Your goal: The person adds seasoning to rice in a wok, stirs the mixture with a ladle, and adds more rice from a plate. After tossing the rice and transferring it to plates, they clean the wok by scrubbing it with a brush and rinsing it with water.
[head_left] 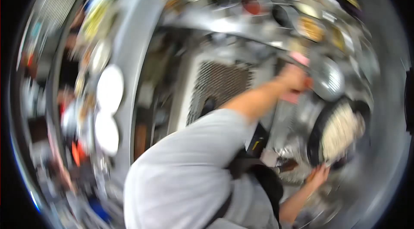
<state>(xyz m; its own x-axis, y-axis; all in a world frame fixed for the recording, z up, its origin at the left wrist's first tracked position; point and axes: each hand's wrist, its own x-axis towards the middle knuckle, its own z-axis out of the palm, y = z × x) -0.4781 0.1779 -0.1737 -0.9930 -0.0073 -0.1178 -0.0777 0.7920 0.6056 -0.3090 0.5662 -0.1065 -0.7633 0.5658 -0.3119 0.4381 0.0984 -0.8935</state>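
Observation:
Strong motion blur covers the view. My left hand is stretched out at the upper right, closed around what looks like a pink cloth that shows on both sides of it. Beside it is a round, shiny metal bowl or ladle; whether they touch is unclear. My right hand is closed at the lower edge of a black pan, on something thin that is too blurred to name. Pale food, like rice or noodles, fills the pan.
Blurred containers of food line the top right. White plates lie along a steel counter at the left. A dark ridged grate or mat is beyond my left arm. Shelves with blurred items stand at the far left.

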